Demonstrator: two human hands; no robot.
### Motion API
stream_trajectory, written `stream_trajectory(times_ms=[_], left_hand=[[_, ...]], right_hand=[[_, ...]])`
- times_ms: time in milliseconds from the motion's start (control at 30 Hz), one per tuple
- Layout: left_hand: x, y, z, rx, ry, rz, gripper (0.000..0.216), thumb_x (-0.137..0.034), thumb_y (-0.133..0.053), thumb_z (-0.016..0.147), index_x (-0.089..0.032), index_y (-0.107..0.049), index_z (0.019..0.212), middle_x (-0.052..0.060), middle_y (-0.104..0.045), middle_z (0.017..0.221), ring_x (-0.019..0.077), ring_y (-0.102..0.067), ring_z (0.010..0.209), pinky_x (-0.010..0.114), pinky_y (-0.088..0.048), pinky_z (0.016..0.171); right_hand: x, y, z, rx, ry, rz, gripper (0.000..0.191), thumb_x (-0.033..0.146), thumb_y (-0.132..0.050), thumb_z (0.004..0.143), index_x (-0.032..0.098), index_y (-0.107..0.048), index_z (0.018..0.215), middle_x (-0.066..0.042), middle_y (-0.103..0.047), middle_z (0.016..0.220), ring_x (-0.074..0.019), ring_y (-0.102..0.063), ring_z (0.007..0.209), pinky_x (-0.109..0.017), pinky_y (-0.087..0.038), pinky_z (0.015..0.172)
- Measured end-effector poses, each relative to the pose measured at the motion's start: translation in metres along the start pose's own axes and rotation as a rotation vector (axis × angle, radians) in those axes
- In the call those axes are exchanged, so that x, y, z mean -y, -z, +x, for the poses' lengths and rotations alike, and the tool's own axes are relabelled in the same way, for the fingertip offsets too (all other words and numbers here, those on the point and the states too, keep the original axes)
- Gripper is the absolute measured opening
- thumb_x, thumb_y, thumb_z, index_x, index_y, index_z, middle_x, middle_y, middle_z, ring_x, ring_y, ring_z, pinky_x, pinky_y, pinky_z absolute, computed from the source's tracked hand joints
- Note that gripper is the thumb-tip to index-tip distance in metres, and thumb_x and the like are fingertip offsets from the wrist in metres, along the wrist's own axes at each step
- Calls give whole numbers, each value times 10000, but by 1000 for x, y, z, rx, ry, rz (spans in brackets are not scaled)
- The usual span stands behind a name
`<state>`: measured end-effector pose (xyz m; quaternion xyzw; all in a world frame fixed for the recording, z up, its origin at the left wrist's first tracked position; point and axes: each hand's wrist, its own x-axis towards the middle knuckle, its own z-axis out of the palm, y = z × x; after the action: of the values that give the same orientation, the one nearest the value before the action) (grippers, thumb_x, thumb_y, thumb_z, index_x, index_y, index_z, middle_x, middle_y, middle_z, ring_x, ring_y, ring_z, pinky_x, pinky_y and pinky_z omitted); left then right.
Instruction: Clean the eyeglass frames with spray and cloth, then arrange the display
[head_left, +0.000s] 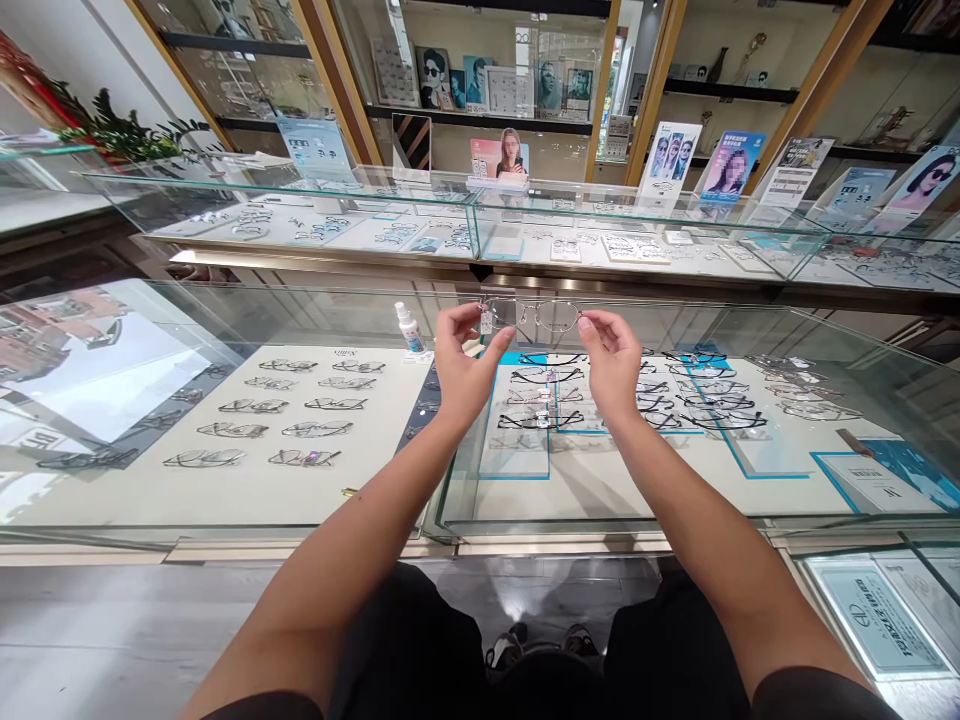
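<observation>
Dark-clad knees and sandalled feet (536, 640) at bottom centre, nearest the lens; both bare forearms reaching up and forward from there.

Grip: thin metal-rimmed spectacle frame (534, 314) held level in the air between two hands, above the seam of the near glass counter (525, 525). Left hand (466, 365) pinching the frame's left end, thumb and forefinger pressed together on it, remaining fingers curled loosely. Right hand (613, 362) pinching the right end in the same way. Small white price tag (486, 322) hanging from the frame just beside the left fingertips. Lenses clear, front facing away from the camera.

Immediately beyond: small white spray bottle (409, 328) with blue label, upright on the counter top, left of the left hand and apart from it.

Under the glass, below the hands: rows of dark-rimmed frames (544, 395) on a white tray edged in blue; further rows to the right. Left compartment: pale frames (300, 410) laid in three columns on a cream pad.

Farther out: second glass display counter (480, 225) with more spectacles, printed advertising cards (731, 165) standing along its top. Wall shelving with framed portraits (495, 85) behind. Green plant (124, 130) at upper left.
</observation>
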<state>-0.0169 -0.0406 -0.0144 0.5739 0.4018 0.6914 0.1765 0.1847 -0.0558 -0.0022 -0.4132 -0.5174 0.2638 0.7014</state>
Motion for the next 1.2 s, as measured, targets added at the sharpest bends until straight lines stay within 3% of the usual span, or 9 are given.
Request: stream_trajectory(times_ms=[100, 333, 533, 767, 933, 1200], left_hand=[[5, 0, 0, 25, 70, -19, 548, -536, -909, 818, -272, -621, 1203, 101, -740, 1296, 257, -710, 1201, 415, -556, 966], [11, 1, 1, 88, 75, -36, 528, -508, -895, 837, -271, -604, 1207, 112, -726, 1321, 248, -716, 1200, 411, -589, 954], [18, -3, 4, 112, 144, -174, 559, -524, -920, 791, -268, -586, 1158, 108, -736, 1283, 205, -753, 1029, 383, -618, 873], [30, -2, 11, 160, 178, -265, 607, -575, -926, 763, -276, -559, 1144, 92, -740, 1227, 221, -769, 1074, 428, -643, 942], [27, 0, 13, 198, 238, -355, 544, -475, -942, 771, -279, -568, 1114, 78, -748, 1189, 218, -763, 1094, 414, -638, 942], [11, -3, 11, 134, 385, -524, 648, -333, -1009, 669, -271, -566, 1138, 32, -755, 1090, 197, -769, 1066, 377, -608, 995]], right_hand=[[0, 1, 0, -37, -44, 20, 368, 598, -781, 903, 247, -759, 1010, -70, -811, 1044, -240, -755, 1012, -422, -630, 913], [-3, 1, 3, -42, -147, 71, 387, 595, -821, 860, 236, -733, 976, -53, -797, 983, -222, -761, 956, -390, -627, 873], [1, 0, 4, -21, -205, 137, 366, 573, -823, 851, 236, -706, 933, -46, -807, 979, -212, -785, 941, -389, -613, 904], [0, -1, 3, 8, -303, 219, 349, 538, -847, 823, 231, -710, 913, -49, -826, 990, -213, -798, 959, -370, -604, 881], [2, -2, 2, 11, -366, 250, 374, 553, -872, 782, 235, -705, 888, -43, -834, 976, -211, -797, 935, -350, -602, 845], [15, -4, 0, -10, -500, 383, 258, 427, -883, 784, 241, -718, 852, 16, -811, 900, -152, -800, 870, -268, -566, 829]])
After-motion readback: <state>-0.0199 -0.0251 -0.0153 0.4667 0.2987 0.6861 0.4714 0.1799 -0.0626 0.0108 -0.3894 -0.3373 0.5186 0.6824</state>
